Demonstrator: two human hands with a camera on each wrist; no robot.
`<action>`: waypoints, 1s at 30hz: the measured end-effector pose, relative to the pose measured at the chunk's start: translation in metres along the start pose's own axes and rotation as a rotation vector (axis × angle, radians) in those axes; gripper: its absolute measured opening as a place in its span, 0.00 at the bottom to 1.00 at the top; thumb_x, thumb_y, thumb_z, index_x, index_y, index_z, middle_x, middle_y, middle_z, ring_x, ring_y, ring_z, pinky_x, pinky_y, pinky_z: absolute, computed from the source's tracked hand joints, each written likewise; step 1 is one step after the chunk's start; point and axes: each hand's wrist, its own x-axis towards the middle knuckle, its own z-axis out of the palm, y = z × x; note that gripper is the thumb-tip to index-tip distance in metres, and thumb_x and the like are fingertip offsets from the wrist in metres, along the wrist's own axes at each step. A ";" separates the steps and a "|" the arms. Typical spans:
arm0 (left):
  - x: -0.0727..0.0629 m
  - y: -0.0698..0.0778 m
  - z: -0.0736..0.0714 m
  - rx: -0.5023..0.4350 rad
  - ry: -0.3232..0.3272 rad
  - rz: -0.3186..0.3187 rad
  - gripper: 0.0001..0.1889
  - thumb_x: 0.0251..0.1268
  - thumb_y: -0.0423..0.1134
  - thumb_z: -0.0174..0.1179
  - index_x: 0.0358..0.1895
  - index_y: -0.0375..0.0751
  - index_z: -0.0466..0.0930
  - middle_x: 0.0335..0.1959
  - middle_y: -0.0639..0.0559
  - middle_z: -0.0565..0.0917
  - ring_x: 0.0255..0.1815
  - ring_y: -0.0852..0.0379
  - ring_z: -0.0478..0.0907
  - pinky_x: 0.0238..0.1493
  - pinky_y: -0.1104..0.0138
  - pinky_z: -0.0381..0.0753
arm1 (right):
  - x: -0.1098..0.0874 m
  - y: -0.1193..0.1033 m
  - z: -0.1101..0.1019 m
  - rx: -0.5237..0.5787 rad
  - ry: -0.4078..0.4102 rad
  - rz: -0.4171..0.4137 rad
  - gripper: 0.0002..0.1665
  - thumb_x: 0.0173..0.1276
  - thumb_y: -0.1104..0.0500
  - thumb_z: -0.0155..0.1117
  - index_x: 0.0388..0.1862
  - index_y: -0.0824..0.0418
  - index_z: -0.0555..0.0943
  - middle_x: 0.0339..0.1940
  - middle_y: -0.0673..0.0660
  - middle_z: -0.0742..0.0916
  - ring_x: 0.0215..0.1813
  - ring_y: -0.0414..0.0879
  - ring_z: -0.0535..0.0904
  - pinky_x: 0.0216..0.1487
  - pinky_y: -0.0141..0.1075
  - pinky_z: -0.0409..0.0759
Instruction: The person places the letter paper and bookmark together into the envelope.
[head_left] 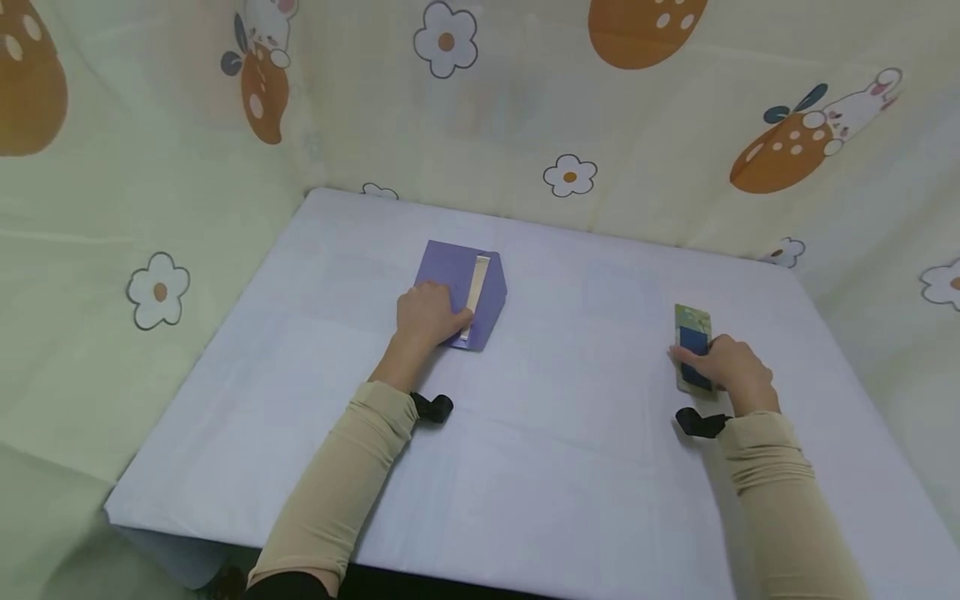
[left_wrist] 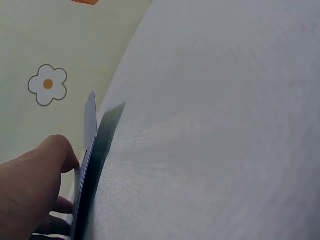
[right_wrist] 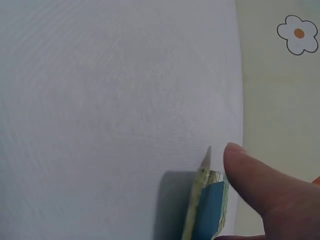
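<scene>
Left hand (head_left: pixel 427 315) holds a purple envelope (head_left: pixel 459 282), which lies at the middle of the white table (head_left: pixel 570 408), toward its far side; the thumb reaches across to the pale strip (head_left: pixel 477 285) on the upper face, though from where I stand I cannot tell how the fingers lie beneath; right hand (head_left: pixel 733 368) grips a green-and-blue packet (head_left: pixel 693 337) on the table's right side, well apart from the envelope, its thumb laid over the blue part and its other fingers at the opposite edge; beige sleeves (head_left: pixel 341 475) end just above black wrist cameras (head_left: pixel 433 408); behind stands a pale curtain (head_left: pixel 502 125) printed with flowers, rabbits and orange fruit.
</scene>
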 end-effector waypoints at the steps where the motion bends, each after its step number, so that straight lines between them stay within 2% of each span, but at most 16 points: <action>1: 0.000 0.000 0.000 0.002 0.000 0.001 0.27 0.53 0.62 0.52 0.39 0.41 0.81 0.33 0.46 0.81 0.32 0.49 0.78 0.32 0.55 0.80 | 0.000 0.000 0.001 0.008 0.001 0.008 0.63 0.57 0.21 0.43 0.59 0.81 0.62 0.44 0.74 0.79 0.37 0.57 0.75 0.31 0.46 0.70; 5: 0.002 0.000 -0.001 0.014 0.002 0.009 0.26 0.52 0.62 0.52 0.39 0.41 0.81 0.33 0.46 0.81 0.33 0.50 0.78 0.32 0.56 0.80 | 0.000 0.002 0.006 0.039 -0.018 0.043 0.66 0.55 0.20 0.45 0.64 0.80 0.57 0.51 0.77 0.75 0.42 0.60 0.74 0.36 0.50 0.70; 11: 0.004 0.002 -0.003 0.016 0.019 0.037 0.27 0.51 0.61 0.52 0.41 0.42 0.81 0.35 0.45 0.82 0.35 0.49 0.80 0.33 0.55 0.80 | 0.000 0.006 0.013 0.087 -0.044 0.115 0.66 0.55 0.21 0.47 0.64 0.80 0.53 0.47 0.74 0.75 0.42 0.60 0.72 0.38 0.51 0.69; 14: 0.005 0.003 -0.004 0.017 0.027 0.044 0.27 0.51 0.61 0.52 0.42 0.42 0.81 0.36 0.45 0.83 0.36 0.48 0.80 0.33 0.55 0.80 | 0.000 0.005 0.015 0.102 -0.029 0.140 0.66 0.55 0.21 0.48 0.62 0.81 0.52 0.46 0.74 0.75 0.41 0.60 0.72 0.38 0.51 0.69; 19: 0.008 0.003 -0.004 0.022 0.032 0.042 0.27 0.51 0.61 0.52 0.44 0.43 0.82 0.37 0.45 0.83 0.37 0.49 0.80 0.33 0.55 0.80 | 0.001 0.005 0.021 0.139 0.013 0.174 0.69 0.54 0.21 0.49 0.63 0.83 0.51 0.50 0.80 0.71 0.44 0.64 0.72 0.41 0.56 0.72; 23: 0.010 0.003 -0.003 0.034 0.025 0.046 0.28 0.51 0.62 0.52 0.46 0.43 0.81 0.38 0.45 0.83 0.39 0.48 0.80 0.34 0.54 0.80 | 0.004 0.005 0.021 0.149 -0.002 0.205 0.70 0.55 0.22 0.50 0.65 0.84 0.48 0.54 0.81 0.70 0.46 0.65 0.71 0.45 0.58 0.72; 30: 0.016 0.000 -0.005 0.070 0.017 0.041 0.29 0.52 0.64 0.51 0.45 0.43 0.81 0.38 0.46 0.82 0.40 0.48 0.80 0.36 0.54 0.80 | 0.010 0.005 0.014 0.160 -0.040 0.181 0.70 0.55 0.22 0.50 0.66 0.84 0.50 0.53 0.78 0.72 0.42 0.60 0.71 0.41 0.53 0.73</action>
